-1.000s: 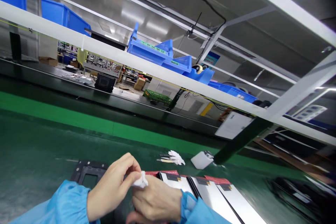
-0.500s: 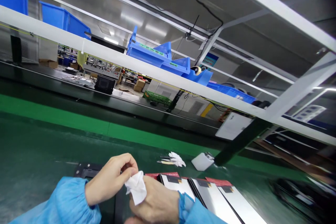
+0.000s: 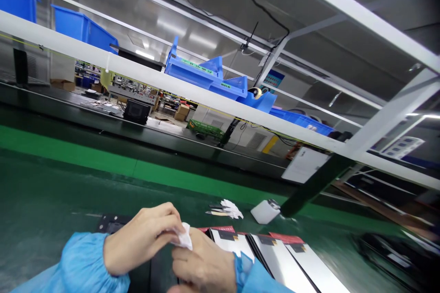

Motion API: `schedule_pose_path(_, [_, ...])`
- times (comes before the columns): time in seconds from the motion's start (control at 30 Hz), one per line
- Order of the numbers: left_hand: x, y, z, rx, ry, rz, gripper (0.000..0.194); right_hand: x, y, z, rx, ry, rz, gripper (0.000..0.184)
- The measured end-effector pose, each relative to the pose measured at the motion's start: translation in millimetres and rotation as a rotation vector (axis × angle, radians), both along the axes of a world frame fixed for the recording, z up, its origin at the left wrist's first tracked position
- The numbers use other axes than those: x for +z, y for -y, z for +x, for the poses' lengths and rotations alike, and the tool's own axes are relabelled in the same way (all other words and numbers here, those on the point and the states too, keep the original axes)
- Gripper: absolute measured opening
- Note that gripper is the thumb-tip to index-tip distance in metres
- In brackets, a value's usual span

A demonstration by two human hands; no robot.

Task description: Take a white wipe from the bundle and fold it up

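Observation:
Both my hands meet at the bottom of the view, in light blue sleeves. My left hand (image 3: 140, 240) pinches a small white cloth (image 3: 184, 239) between its fingertips. My right hand (image 3: 202, 265) is curled just under the cloth, its fingers closed and touching it. Beneath the hands lies a black frame (image 3: 112, 223) on the green mat. To the right of my hands several flat panels (image 3: 275, 256) with black and red top edges lie side by side.
A crumpled white wipe with tweezers (image 3: 227, 209) and a small white bottle (image 3: 264, 211) lie farther back on the mat. A white shelf rail (image 3: 206, 96) crosses overhead with blue bins (image 3: 209, 78) on it. A dark conveyor (image 3: 103, 119) runs beyond the green strip.
The white cloth was bunched, then hung open half a second ago, and is now gathered small again between the fingertips. Both hands sit slightly lower in the view.

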State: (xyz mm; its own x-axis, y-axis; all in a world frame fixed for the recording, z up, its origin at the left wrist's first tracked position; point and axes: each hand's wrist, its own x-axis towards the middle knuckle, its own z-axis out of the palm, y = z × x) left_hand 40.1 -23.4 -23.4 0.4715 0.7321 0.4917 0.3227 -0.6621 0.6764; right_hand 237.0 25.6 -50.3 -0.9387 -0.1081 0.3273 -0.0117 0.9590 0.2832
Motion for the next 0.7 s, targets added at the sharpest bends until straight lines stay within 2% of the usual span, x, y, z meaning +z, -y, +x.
schedule_pose_path(0.07, [-6.3,-6,1,0.055,0.095,-0.018,0.014,1.6,2,-1,0.005,0.023,0.018,0.063])
schedule_pose_path(0.13, [-12.6,-14,2,0.074,0.239,-0.147,0.009,4.4,2,-2,0.023,0.064,0.029,0.057])
schedule_pose_path(0.23, [-21.1,-23,2,-0.033,0.448,-0.415,0.021,9.0,2,-2,0.040,0.124,0.048,0.048])
schedule_pose_path(0.3, [-25.3,-26,4,-0.108,0.514,-0.508,0.026,11.1,1,-2,0.044,0.144,0.053,0.045])
schedule_pose_path(0.4, [-28.3,-26,7,-0.120,0.543,-0.524,0.028,11.7,2,-2,0.049,0.149,0.060,0.045])
schedule_pose_path(0.53, [-25.2,-22,8,-0.148,0.562,-0.527,0.027,7.7,2,-1,0.064,0.133,0.085,0.046])
schedule_pose_path(0.63, [-20.5,-19,6,-0.183,0.460,-0.508,0.027,3.1,0,-1,0.081,0.121,0.090,0.045])
schedule_pose_path(0.7, [-19.0,-17,5,-0.126,0.382,-0.435,0.024,0.8,-2,-1,0.100,0.116,0.088,0.044])
